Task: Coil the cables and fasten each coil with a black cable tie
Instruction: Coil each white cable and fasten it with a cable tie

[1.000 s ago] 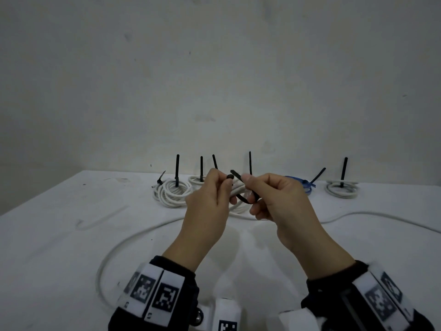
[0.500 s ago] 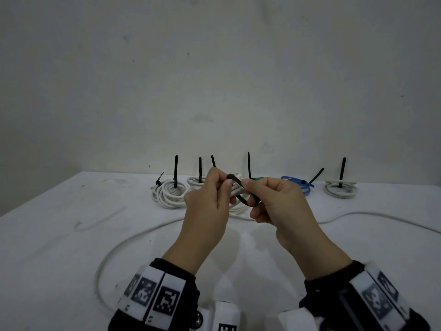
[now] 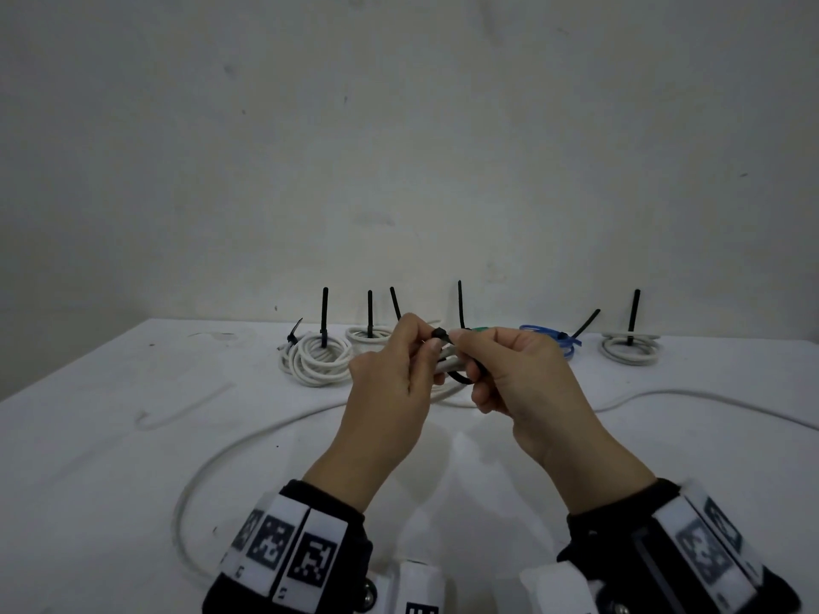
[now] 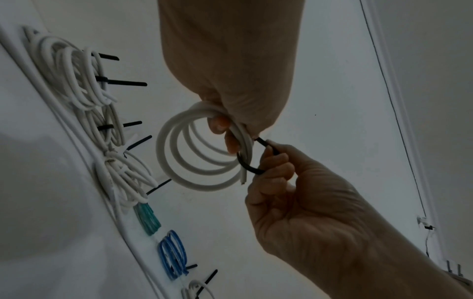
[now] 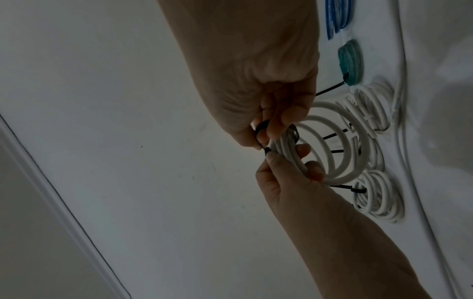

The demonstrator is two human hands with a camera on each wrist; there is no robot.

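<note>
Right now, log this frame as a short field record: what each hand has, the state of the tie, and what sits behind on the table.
left hand: grips white coil, held off the table
right hand: pinches black cable tie
tie state: looped round the coil's gathered strands; whether it is locked cannot be told
finished coils: white coils, green coil, blue coil, each with a black tie
loose white cable: uncoiled on white table

Nothing readable here, honestly. The only markings are the black-and-white square tracking patterns on the white blocks of the black left wristband (image 3: pixel 283 551) and the black right wristband (image 3: pixel 704 556); those are coded squares, not letters or numbers.
</note>
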